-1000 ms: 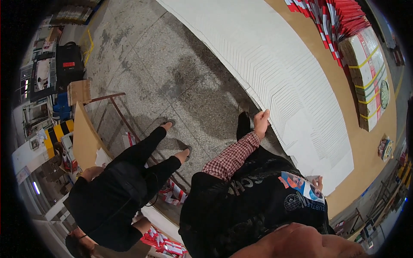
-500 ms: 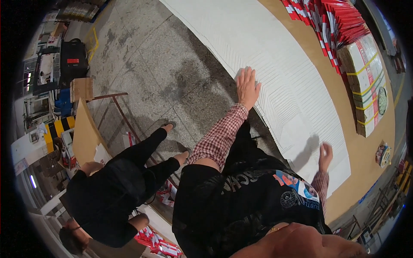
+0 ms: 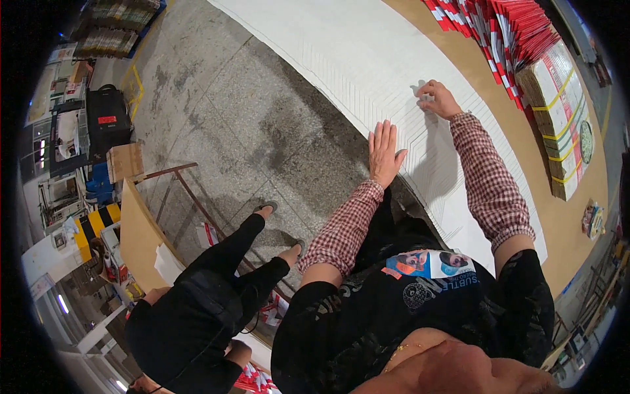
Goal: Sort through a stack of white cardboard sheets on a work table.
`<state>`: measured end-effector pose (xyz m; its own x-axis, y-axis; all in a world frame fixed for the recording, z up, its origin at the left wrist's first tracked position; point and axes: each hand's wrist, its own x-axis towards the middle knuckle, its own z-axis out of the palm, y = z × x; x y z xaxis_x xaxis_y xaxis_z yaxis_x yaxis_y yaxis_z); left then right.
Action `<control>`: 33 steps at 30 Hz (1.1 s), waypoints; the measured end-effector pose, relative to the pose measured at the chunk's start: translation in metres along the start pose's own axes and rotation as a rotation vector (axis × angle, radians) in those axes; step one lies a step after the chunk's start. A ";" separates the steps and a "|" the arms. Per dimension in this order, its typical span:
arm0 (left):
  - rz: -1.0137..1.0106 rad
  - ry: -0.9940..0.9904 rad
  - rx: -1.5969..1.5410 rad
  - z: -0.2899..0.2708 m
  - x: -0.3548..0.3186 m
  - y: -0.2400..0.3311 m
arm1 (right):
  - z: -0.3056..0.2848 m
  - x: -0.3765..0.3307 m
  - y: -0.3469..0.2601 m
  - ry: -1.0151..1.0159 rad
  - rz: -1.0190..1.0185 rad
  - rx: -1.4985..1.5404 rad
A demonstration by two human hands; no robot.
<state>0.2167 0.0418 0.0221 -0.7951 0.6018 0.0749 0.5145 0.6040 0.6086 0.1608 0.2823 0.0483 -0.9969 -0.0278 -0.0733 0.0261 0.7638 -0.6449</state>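
Note:
Long white sheets (image 3: 328, 56) lie in a fanned stack, their stepped edges showing as rows of fine lines. My left hand (image 3: 385, 154) rests flat on the near edge of this stack, fingers stretched out. Farther forward and to the right, my right hand (image 3: 441, 100) is over the sheets with its fingers loosely curled and a gap between thumb and fingers. Nothing shows in it, and its shadow falls on the white surface. Checked sleeves cover both my forearms.
The sheets lie on a brown board table (image 3: 571, 256). Beyond them are red-and-white folded pieces (image 3: 525, 36), a strapped cardboard bundle (image 3: 558, 118) and a small packet (image 3: 594, 220). At left, a person in black (image 3: 190, 315) stands beside a metal frame (image 3: 190, 190) and a cardboard box (image 3: 125, 163).
My right hand has swung forward from the near right end of the sheets to a place ahead of my left hand. The left hand stays at the near edge.

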 end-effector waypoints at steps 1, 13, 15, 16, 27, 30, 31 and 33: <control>0.005 0.003 -0.004 -0.001 -0.002 -0.002 | 0.006 0.001 -0.002 0.040 -0.046 0.000; 0.003 -0.003 0.000 0.004 -0.002 0.005 | 0.031 -0.016 0.013 0.101 0.242 0.276; -0.002 -0.009 0.015 0.002 -0.004 0.002 | 0.032 -0.016 0.003 0.090 0.273 0.298; -0.005 -0.009 0.023 0.001 -0.006 0.001 | 0.032 -0.016 -0.002 0.078 0.303 0.311; 0.007 -0.007 0.096 -0.004 -0.006 0.018 | 0.024 -0.032 0.011 0.338 0.179 0.412; 0.020 -0.019 0.126 -0.006 -0.003 0.027 | 0.019 -0.036 0.007 0.234 0.063 0.214; 0.013 -0.028 0.123 -0.008 -0.003 0.027 | 0.019 -0.033 0.003 0.267 -0.054 0.114; 0.006 -0.030 0.123 -0.008 0.001 0.026 | 0.014 -0.026 -0.003 0.302 -0.176 0.011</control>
<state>0.2265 0.0536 0.0441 -0.7829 0.6198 0.0538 0.5563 0.6587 0.5066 0.1877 0.2718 0.0411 -0.9631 0.0343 0.2671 -0.1493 0.7574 -0.6356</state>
